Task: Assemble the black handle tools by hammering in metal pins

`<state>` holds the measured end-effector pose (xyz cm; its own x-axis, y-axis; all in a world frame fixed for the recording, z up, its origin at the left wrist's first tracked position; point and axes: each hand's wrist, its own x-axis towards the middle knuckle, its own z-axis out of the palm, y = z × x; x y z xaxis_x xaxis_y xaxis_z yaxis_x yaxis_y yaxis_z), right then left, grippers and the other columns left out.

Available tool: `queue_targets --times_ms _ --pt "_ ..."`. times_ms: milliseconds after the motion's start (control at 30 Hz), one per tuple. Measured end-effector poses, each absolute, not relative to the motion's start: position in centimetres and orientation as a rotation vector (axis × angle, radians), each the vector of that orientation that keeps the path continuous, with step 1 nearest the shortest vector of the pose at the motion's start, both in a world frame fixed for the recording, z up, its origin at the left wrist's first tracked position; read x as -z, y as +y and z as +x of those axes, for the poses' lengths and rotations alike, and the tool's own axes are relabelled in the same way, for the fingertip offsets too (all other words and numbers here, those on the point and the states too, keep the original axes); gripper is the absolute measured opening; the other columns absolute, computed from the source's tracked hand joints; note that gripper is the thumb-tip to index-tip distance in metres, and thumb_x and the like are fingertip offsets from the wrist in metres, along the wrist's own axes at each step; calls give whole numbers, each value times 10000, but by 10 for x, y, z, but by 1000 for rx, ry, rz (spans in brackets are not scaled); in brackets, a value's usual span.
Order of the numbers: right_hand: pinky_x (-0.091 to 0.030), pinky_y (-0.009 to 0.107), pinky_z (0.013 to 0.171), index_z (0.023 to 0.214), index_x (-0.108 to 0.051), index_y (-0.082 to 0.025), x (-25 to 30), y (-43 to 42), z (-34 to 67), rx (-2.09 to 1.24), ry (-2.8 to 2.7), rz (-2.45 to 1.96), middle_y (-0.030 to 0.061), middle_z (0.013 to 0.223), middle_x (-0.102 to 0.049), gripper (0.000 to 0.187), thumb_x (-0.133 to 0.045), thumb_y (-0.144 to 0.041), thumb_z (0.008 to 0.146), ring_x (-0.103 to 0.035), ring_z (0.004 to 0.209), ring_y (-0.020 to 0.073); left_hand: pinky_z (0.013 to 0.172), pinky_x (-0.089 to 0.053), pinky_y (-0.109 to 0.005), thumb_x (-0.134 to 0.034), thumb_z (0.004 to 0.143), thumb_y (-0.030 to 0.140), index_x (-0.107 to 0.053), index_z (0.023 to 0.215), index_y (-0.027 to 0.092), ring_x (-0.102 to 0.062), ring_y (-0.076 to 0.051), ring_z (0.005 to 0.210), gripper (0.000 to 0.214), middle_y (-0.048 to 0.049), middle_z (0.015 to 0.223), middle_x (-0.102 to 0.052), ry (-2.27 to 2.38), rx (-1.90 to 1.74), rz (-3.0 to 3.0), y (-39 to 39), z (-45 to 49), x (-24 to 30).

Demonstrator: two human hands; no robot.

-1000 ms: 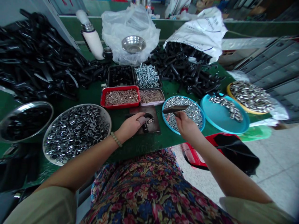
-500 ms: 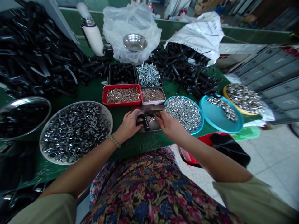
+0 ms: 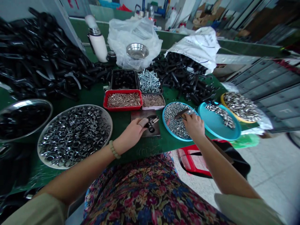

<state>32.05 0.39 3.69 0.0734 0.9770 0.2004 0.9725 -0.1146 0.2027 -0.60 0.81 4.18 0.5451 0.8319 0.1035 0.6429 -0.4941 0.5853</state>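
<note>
"Plenty is remaining, surely?"

"Yes: the fuller blue tray (image 3: pixel 180 138) is brimming with silver bits (image 3: pixel 178 128). At the metal plate (image 3: pixel 156 132), the left hand (image 3: pixel 132 131) is gripping a black part (image 3: pixel 152 128); whether it's finished, I can't tell."

"And the right hand (image 3: pixel 194 125)?"

"It's clasping a dark tool (image 3: pixel 181 113), now extending over that tray, no longer by the part."

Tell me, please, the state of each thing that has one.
Left hand: gripping black curved part
Black curved part: held over metal plate
Right hand: gripping dark flat tool
Dark flat tool: held over left blue tray
Left blue tray: covered with metal pieces
Right blue tray: partly filled
Red tray: filled with thin pins
Polypropylene sack: open
White flask: standing
</note>
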Motion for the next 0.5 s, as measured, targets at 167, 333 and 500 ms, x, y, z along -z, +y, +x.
queue_targets --times_ms 167,333,500 --pt "-411 386 856 1109 -687 -178 -51 77 273 -211 2612 1964 130 1010 -658 322 -448 -330 956 -545 981 267 821 -490 -324 -390 952 282 -636 1011 148 -639 -217 882 286 -96 950 -677 1384 -355 2036 18 -3 -42" --pt "-390 359 828 1051 -695 -134 -47 153 220 -37 2623 1736 172 1088 -651 255 -528 -264 909 -514 1041 279 719 -474 -328 -474 916 323 -646 843 177 -642 -231 764 237 -95 861 -675 1546 -157 2322 22 -11 -42" --pt "-380 361 836 1001 -689 -108 -38 164 211 -18 2645 1708 181 1062 -662 229 -521 -217 888 -510 1051 284 810 -438 -362 -507 898 347 -675 886 189 -605 -250 898 231 -98 943 -678 1645 -412 2501 96 16 -61"
